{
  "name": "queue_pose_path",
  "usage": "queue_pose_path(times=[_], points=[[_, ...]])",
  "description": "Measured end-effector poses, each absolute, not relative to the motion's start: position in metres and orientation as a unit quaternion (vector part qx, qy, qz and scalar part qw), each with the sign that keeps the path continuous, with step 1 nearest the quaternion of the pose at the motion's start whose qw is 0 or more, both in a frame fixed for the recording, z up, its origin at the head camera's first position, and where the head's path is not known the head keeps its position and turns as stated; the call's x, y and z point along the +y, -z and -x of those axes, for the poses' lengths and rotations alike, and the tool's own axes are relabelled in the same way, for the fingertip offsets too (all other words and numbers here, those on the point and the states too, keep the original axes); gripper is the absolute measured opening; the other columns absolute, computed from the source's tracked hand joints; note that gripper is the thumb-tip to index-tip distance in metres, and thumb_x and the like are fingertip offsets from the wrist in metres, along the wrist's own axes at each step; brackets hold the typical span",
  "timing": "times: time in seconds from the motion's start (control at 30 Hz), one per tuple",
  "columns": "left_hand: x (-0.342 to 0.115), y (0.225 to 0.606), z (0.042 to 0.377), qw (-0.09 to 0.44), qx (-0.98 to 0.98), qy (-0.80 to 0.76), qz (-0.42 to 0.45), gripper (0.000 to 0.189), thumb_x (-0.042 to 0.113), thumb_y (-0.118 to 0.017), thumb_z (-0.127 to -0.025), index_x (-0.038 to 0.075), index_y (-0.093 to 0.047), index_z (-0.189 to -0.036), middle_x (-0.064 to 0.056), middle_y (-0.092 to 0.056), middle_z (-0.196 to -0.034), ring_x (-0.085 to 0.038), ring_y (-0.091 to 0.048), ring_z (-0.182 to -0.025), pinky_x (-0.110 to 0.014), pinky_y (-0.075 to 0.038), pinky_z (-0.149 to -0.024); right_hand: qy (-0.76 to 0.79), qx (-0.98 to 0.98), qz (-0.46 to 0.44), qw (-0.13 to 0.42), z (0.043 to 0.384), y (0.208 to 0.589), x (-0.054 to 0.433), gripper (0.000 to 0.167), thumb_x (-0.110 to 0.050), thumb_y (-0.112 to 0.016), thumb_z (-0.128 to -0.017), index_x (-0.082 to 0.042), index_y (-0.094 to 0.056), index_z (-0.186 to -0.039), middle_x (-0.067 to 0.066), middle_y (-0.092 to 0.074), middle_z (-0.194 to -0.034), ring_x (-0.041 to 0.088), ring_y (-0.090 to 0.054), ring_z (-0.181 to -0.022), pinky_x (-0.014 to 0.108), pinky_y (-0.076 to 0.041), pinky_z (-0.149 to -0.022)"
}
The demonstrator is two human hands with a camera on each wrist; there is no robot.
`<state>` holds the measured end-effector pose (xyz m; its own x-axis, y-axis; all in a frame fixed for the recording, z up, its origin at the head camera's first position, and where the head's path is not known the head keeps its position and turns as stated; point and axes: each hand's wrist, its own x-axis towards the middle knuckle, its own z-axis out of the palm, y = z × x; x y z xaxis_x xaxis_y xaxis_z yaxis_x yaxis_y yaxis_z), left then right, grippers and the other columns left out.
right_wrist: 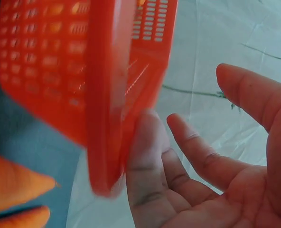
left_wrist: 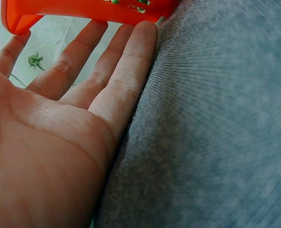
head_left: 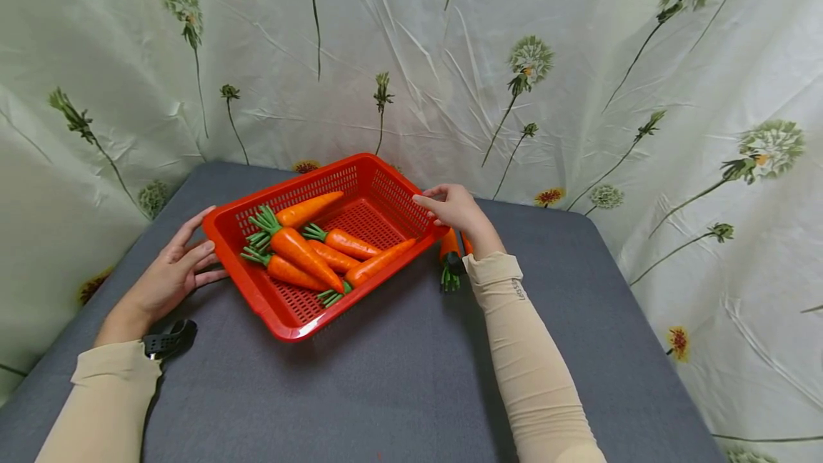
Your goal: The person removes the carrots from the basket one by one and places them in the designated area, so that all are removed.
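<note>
A red plastic basket (head_left: 247, 284) with slotted walls holds several orange carrots (head_left: 298, 252) with green stem tufts, heaped toward its left and front sides. At its left end is my left hand (head_left: 170, 274), thumb near the rim. The left wrist view shows the straight fingers (left_wrist: 126, 71) with their tips against the basket's red wall (left_wrist: 74, 8). My right hand (head_left: 459, 209) is at the right corner. Its fingertips touch the rim (right_wrist: 105, 118) in the right wrist view, the thumb spread away. More carrots (head_left: 450, 245) lie on the table below my right wrist, partly hidden by it.
The basket is over a grey cloth-covered table (head_left: 398, 384). Behind and beside the table hangs a pale curtain (head_left: 424, 56) printed with dandelions. Dark bands (head_left: 170, 338) circle both wrists.
</note>
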<state>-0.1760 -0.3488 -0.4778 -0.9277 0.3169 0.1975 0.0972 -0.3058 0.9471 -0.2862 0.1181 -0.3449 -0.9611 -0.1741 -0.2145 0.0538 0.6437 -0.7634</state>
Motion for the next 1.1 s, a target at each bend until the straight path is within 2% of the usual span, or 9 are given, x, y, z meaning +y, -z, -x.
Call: queue_pose_path(times=[0.13, 0.23, 0.6, 0.83, 1.1], points=[[-0.349, 0.477, 0.176, 0.07, 0.589, -0.786, -0.174, 0.065, 0.005, -0.036, -0.116, 0.035, -0.021, -0.172, 0.014, -0.062, -0.145, -0.006, -0.073, -0.12, -0.029, -0.065, -0.09, 0.453, 0.876, 0.04, 0.158, 0.288, 0.346, 0.107, 0.051, -0.034, -0.069, -0.107, 0.002, -0.062, -0.142, 0.023, -0.068, -0.139, 0.038, -0.07, -0.122, 0.043, -0.061, -0.104], [-0.348, 0.477, 0.177, 0.07, 0.595, -0.782, -0.169, 0.065, 0.005, -0.036, -0.116, 0.035, -0.02, -0.172, 0.015, -0.062, -0.144, -0.005, -0.073, -0.12, -0.029, -0.065, -0.09, 0.469, 0.865, 0.044, 0.175, 0.289, 0.348, 0.098, 0.052, -0.032, -0.069, -0.106, 0.004, -0.061, -0.142, 0.025, -0.067, -0.141, 0.04, -0.068, -0.127, 0.048, -0.057, -0.111], [-0.345, 0.474, 0.176, 0.065, 0.611, -0.772, -0.163, 0.065, 0.006, -0.039, -0.116, 0.035, -0.021, -0.172, 0.017, -0.059, -0.145, -0.004, -0.073, -0.118, -0.028, -0.065, -0.089, 0.481, 0.846, 0.06, 0.224, 0.289, 0.357, 0.066, 0.057, -0.034, -0.07, -0.105, 0.006, -0.061, -0.145, 0.027, -0.066, -0.143, 0.04, -0.066, -0.132, 0.048, -0.055, -0.114], [-0.349, 0.475, 0.176, 0.066, 0.608, -0.775, -0.161, 0.065, 0.006, -0.038, -0.116, 0.035, -0.02, -0.172, 0.016, -0.06, -0.144, -0.004, -0.073, -0.118, -0.028, -0.065, -0.089, 0.501, 0.83, 0.062, 0.237, 0.29, 0.353, 0.058, 0.057, -0.034, -0.072, -0.105, 0.006, -0.06, -0.143, 0.026, -0.065, -0.145, 0.041, -0.064, -0.135, 0.047, -0.055, -0.113], [-0.349, 0.477, 0.175, 0.067, 0.603, -0.778, -0.161, 0.065, 0.006, -0.038, -0.116, 0.035, -0.02, -0.172, 0.015, -0.061, -0.144, -0.004, -0.073, -0.118, -0.028, -0.065, -0.089, 0.501, 0.822, 0.073, 0.259, 0.294, 0.346, 0.046, 0.06, -0.034, -0.07, -0.106, 0.007, -0.056, -0.149, 0.03, -0.061, -0.148, 0.041, -0.063, -0.138, 0.047, -0.052, -0.117]])
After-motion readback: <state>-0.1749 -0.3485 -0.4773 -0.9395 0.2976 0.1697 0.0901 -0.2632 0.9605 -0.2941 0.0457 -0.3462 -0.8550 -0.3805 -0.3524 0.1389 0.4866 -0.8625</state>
